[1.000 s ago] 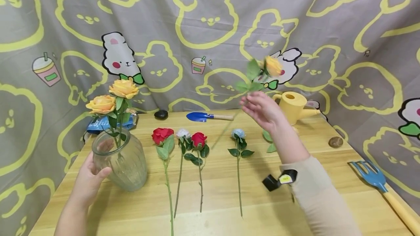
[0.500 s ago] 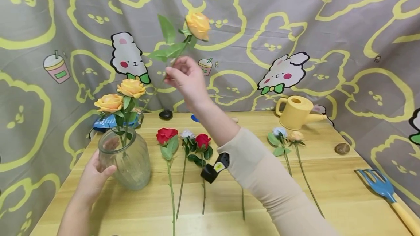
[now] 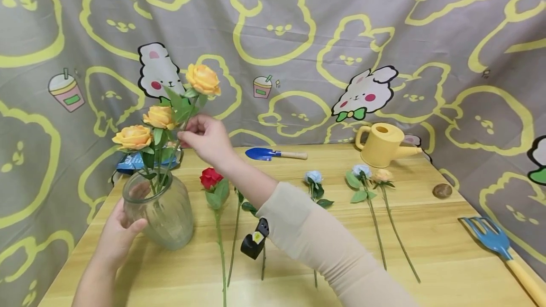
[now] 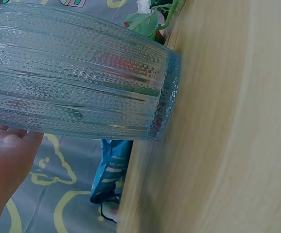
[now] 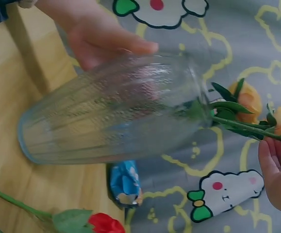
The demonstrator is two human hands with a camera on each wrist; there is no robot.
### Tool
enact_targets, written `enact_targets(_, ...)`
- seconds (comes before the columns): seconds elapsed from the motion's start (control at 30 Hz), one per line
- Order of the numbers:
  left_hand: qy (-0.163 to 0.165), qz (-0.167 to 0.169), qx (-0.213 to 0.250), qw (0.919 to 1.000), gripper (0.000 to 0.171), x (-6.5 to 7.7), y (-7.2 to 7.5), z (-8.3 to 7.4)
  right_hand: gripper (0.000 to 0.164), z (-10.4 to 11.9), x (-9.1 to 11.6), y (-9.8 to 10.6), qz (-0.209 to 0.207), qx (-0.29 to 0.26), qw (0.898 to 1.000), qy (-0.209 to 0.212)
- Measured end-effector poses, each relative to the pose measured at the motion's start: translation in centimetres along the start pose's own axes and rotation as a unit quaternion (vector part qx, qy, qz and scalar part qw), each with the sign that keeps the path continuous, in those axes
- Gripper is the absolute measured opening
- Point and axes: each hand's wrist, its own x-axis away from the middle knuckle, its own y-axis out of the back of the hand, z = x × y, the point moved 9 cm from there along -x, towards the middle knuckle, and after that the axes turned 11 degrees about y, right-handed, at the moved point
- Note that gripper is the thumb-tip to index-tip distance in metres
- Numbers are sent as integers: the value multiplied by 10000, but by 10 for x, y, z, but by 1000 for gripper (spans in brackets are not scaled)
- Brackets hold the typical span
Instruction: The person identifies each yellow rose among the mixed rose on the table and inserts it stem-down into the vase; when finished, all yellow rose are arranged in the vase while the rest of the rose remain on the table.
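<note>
A ribbed clear glass vase (image 3: 170, 219) stands on the left of the table, with two yellow roses (image 3: 133, 137) in it. My left hand (image 3: 116, 238) holds it from the left side, thumb in front and fingers behind, just below the rim. Above the mouth, my right hand (image 3: 207, 137) pinches the stem of a third yellow rose (image 3: 204, 79) beneath its leaves. In the right wrist view that rose's stem (image 5: 247, 128) slants down to the vase's mouth. The left wrist view shows the vase's textured wall (image 4: 77, 73) beside the left palm (image 4: 9, 167).
On the wooden table lie a red rose (image 3: 211, 179), blue flowers (image 3: 313, 177) and a pale orange one (image 3: 382, 176). My right forearm covers other stems. Behind are a blue trowel (image 3: 262, 154), a yellow watering can (image 3: 381, 146) and a blue packet (image 3: 128, 162). A hand fork (image 3: 490, 238) and stone (image 3: 442, 190) lie right.
My right hand has carried the yellow rose leftward from the right side, raised it, then lowered it so its stem reaches the vase's mouth. My left hand keeps its hold on the vase.
</note>
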Motion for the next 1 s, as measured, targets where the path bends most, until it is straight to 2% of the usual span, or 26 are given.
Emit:
enact_targets(0.17,68,-176,142,9997,59,3,5,3,9,-6,9,-19,412,655,9967,227)
enact_targets(0.27,180,-261,144,9994,58,4,6,4,12,-10,14,-29,725,1449,9858,440)
enact_targets(0.4,163,-203,184,9995,56,4,4,4,11,-22,22,-36,972,2001,9739,441)
enact_targets(0.63,138,-194,162,9996,55,4,3,5,8,-43,33,-41,1159,2250,9674,-90)
enact_targets(0.83,52,-176,184,9997,56,4,2,3,5,-46,36,-39,880,2109,9733,-216)
enact_targets(1.0,85,-146,185,9997,56,3,2,5,6,-51,40,-37,654,1870,9789,-495)
